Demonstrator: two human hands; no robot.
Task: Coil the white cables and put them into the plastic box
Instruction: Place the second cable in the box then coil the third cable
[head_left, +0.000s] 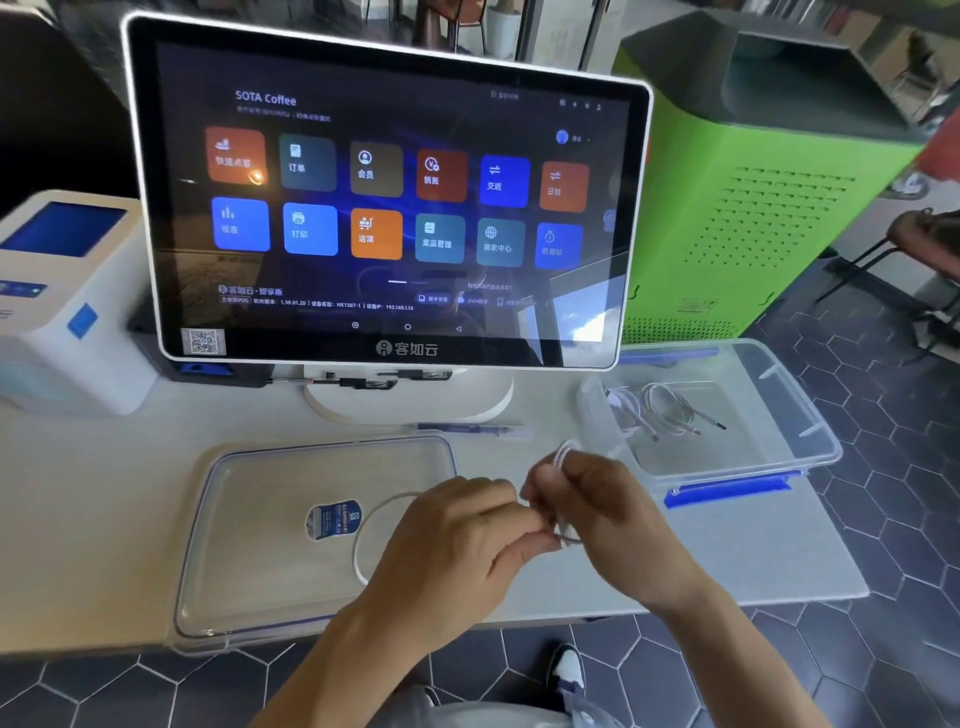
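Coiling step, mid-wind. Left hand and right hand meet at frame centre, fingers pinched on white cable; loose loop trails at 9 o'clock over lid. Plastic box, at 2 o'clock, holds coiled cables. Next, prob.: finish winding w/o slack, carry coil to box.

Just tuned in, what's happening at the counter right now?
A person is coiling a white cable with both hands: the left hand pinches it while the right hand holds the loops, and a slack loop trails over the box lid lying on the table. The open plastic box to the right already holds coiled cables. This cable is not yet in.
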